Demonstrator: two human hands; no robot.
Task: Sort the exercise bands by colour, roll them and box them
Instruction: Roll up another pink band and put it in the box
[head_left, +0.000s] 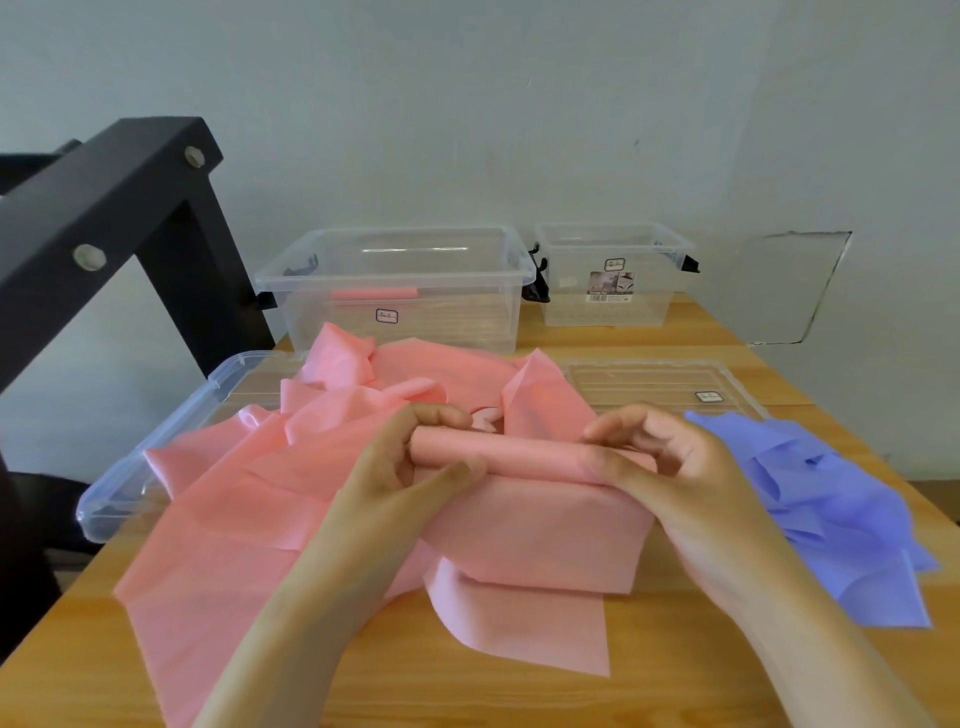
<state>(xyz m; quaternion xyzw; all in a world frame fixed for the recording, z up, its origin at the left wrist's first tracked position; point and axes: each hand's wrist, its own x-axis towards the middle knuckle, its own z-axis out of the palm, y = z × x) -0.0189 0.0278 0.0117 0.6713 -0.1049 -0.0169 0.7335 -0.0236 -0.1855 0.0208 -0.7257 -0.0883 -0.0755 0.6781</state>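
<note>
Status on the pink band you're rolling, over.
Left hand and right hand grip the pink band, partly rolled. One pink roll already in the large box. Loose pink bands heaped between hands and box; purple bands unrolled at right.

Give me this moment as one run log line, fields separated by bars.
step: rolling pink band | left hand: grips roll | right hand: grips roll | large box: holds finished pink roll | purple bands: loose pile
</note>
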